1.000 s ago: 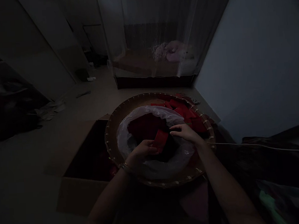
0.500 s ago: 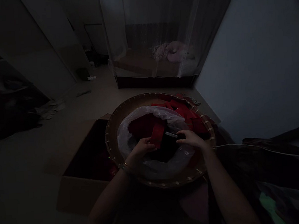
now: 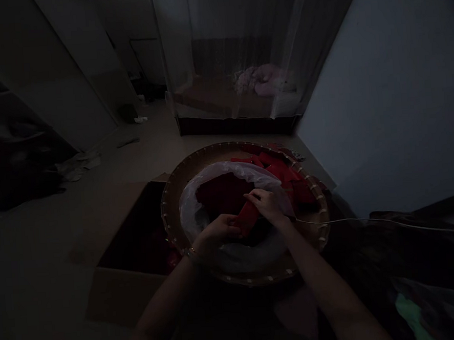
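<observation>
From my remote seat I see the left hand (image 3: pixel 218 230) with its grip pinching the lower end of a flat red rectangular packet (image 3: pixel 247 221), thumb and fingers on its near edge. The right hand (image 3: pixel 266 203) is at the packet's upper end, fingertips drawn close together; I cannot tell whether that grip pinches the packet or only touches it. The packet is tilted over the mouth of a whitish translucent plastic bag (image 3: pixel 193 205), which stands open around a dark red mass (image 3: pixel 223 193) too dim for me to make out. The bag sits in a wide round brown woven basket (image 3: pixel 169 209) with pale bindings along its rim. Beside the bag, on the basket's far right, I have a loose heap of bright red flat packets (image 3: pixel 278 168). A thin white cord (image 3: pixel 341 219) runs from near the right wrist off to the right. Left of the basket, an open brown cardboard box (image 3: pixel 121 292) stands on the pale floor (image 3: pixel 115 164)
</observation>
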`<state>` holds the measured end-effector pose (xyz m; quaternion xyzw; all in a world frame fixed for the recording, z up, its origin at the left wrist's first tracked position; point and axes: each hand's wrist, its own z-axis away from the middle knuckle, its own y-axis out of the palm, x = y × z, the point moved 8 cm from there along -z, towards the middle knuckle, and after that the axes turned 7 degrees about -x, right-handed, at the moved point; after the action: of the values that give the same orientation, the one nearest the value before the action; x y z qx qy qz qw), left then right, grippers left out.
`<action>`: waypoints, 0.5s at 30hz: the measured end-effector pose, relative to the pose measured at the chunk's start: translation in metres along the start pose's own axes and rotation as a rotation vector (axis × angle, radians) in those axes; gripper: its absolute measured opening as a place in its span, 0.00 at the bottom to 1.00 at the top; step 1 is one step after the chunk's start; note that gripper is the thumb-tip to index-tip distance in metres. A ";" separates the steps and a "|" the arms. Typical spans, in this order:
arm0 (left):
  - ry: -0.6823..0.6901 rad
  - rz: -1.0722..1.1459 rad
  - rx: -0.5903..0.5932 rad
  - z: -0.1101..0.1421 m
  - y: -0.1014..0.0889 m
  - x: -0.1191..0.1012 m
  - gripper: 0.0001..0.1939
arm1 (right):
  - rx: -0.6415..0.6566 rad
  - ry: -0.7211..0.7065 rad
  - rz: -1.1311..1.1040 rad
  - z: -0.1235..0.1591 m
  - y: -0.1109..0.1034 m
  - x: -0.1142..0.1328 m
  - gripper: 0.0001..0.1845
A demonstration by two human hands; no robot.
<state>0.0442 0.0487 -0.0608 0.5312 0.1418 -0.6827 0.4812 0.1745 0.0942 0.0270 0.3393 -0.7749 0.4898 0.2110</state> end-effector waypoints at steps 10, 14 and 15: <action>0.144 0.128 -0.109 -0.003 -0.008 -0.013 0.21 | 0.008 0.295 -0.300 -0.006 -0.009 -0.029 0.29; 0.597 0.590 -0.460 0.021 -0.051 -0.054 0.20 | 0.033 0.476 -0.506 -0.001 0.009 -0.057 0.33; 0.650 0.660 -0.473 0.024 -0.057 -0.058 0.21 | 0.052 0.476 -0.476 0.002 0.016 -0.060 0.31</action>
<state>-0.0177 0.0894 -0.0188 0.6092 0.2593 -0.2438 0.7087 0.2036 0.1161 -0.0228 0.3922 -0.5901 0.5117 0.4859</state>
